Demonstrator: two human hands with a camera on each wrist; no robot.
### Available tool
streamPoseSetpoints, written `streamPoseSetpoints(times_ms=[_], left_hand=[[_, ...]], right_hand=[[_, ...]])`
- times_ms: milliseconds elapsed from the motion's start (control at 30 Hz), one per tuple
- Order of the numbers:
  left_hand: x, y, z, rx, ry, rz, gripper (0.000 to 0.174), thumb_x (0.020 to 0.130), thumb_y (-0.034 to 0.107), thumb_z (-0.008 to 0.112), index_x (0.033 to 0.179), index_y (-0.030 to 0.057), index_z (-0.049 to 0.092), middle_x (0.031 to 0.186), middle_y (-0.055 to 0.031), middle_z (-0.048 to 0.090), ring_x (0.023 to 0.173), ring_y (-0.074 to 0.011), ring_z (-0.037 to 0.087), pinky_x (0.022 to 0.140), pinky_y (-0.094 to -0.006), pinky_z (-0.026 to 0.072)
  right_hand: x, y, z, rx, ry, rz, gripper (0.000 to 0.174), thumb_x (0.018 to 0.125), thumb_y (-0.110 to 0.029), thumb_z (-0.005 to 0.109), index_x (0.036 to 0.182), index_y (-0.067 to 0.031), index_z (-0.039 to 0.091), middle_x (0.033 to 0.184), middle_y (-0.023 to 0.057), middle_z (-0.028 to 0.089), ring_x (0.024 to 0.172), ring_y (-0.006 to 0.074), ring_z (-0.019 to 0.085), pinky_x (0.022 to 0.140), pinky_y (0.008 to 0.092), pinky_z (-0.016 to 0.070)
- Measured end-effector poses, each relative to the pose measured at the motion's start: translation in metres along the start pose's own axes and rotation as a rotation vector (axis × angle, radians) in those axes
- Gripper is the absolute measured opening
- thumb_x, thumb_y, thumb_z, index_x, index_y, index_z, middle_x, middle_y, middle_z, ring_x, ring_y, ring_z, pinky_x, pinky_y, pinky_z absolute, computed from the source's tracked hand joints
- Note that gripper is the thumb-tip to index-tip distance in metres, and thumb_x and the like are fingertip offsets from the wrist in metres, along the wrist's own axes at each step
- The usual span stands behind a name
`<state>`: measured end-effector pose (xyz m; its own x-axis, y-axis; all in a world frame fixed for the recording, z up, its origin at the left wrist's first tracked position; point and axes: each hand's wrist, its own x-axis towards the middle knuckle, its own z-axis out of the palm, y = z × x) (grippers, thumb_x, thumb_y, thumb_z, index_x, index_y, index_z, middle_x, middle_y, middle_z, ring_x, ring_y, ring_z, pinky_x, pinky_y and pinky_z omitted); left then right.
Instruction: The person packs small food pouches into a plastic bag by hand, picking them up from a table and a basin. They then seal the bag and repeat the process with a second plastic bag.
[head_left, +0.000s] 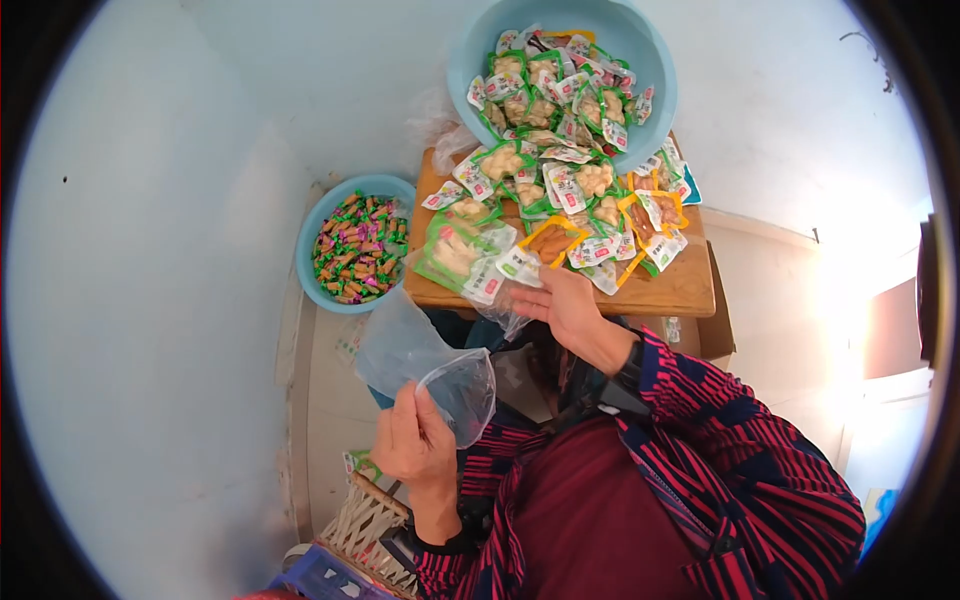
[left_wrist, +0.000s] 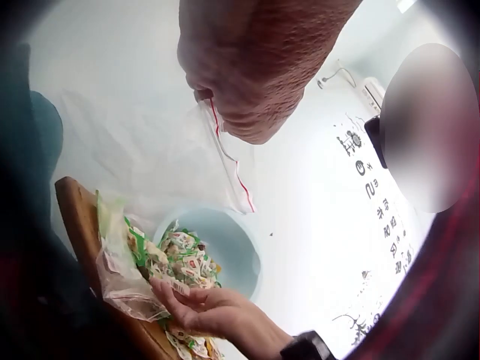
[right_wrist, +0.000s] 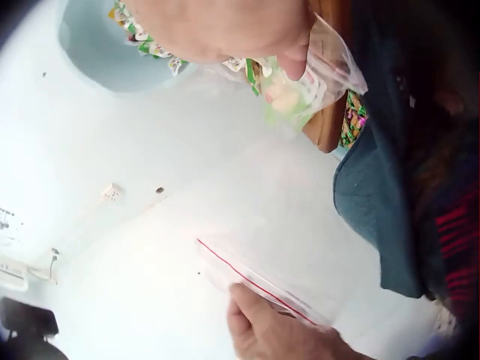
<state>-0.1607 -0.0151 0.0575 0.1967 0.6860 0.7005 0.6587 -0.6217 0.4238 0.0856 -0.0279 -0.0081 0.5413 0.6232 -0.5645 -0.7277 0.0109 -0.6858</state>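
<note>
My left hand [head_left: 415,440] pinches the edge of a clear zip-lock bag [head_left: 400,340], which hangs wide at its mouth in front of my body. A red strip runs along the bag's edge in both wrist views. At the near edge of the wooden table, my right hand [head_left: 568,308] reaches left with fingers nearly straight, touching a second clear plastic bag [head_left: 512,318]. A green-edged snack packet [head_left: 450,252] with pale pieces shows through that plastic. Close above the right hand lies a yellow-edged packet [head_left: 553,240] with brown contents.
A light-blue basin [head_left: 655,60] tips toward me at the back of the wooden table [head_left: 690,285], its packets spilling onto the top. Left of the table stands a smaller blue basin [head_left: 308,275] of wrapped sticks. Below left is a woven basket [head_left: 370,520]; a cardboard box [head_left: 718,320] stands right.
</note>
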Motion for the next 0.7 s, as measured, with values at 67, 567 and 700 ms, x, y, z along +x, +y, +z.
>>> streamPoseSetpoints(times_ms=[67,567,700], left_hand=[[0.011,0.008,0.007,0.002,0.048,0.041,0.008,0.089,0.006,0.073,0.096,0.0023,0.073,0.063,-0.0081,0.053,0.049,-0.0242,0.050,0.043,-0.0362,0.0370],[0.050,0.107,0.117,-0.137,-0.065,0.233,0.011,0.085,0.004,0.074,0.096,0.0054,0.072,0.073,-0.0096,0.064,0.060,-0.0265,0.061,0.053,-0.0360,0.0483],[0.028,0.119,0.154,-0.089,-0.223,0.224,0.012,0.087,0.009,0.073,0.098,0.0096,0.071,0.074,-0.0090,0.064,0.064,-0.0294,0.064,0.055,-0.0382,0.0505]], right_hand=[[-0.019,-0.011,-0.018,-0.007,-0.018,-0.047,0.024,0.095,-0.011,0.056,0.109,0.0082,0.053,0.103,0.0196,0.063,0.088,0.0353,0.072,0.068,0.0422,0.0630],[-0.069,-0.103,-0.163,-0.103,-0.130,-0.400,0.010,0.095,-0.004,0.055,0.104,-0.0038,0.059,0.092,0.0050,0.068,0.079,0.0134,0.068,0.073,0.0298,0.0569],[-0.105,-0.131,-0.171,-0.010,-0.172,-0.325,0.009,0.099,-0.003,0.054,0.106,-0.0057,0.057,0.095,0.0057,0.068,0.088,0.0145,0.070,0.079,0.0314,0.0585]])
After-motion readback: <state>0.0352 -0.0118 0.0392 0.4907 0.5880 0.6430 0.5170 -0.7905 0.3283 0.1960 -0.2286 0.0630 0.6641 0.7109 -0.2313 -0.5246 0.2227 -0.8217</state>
